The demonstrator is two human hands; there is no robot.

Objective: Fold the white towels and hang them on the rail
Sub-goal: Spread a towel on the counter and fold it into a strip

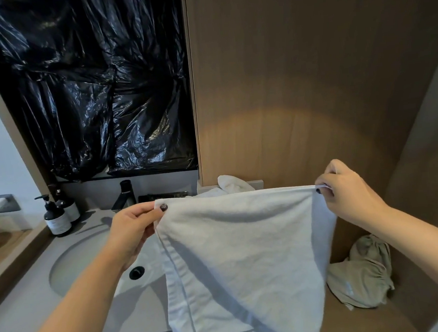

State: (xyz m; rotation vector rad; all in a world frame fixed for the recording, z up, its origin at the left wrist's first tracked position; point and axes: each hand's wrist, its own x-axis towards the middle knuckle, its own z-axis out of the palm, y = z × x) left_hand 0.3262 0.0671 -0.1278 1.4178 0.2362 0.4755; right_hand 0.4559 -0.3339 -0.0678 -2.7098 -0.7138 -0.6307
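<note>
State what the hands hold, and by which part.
The white towel: the left hand pinches its top left corner, the right hand its top right corner.

Both forearms bare, no sleeves visible. Dark nail polish on left hand (134, 230) thumb and right hand (346, 195) fingertip.

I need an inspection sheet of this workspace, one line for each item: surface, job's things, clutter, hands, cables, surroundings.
Surface: grey stone counter with round sink basin and black tap.
Job's things: white terry towel held up by its top corners; another white towel behind it; rail not seen.
Clutter: two dark pump bottles; crumpled beige cloth.
Hands: left hand and right hand each pinch a corner.
Cables: nothing seen.
Surroundings: black plastic sheet; brown wooden wall panel.
</note>
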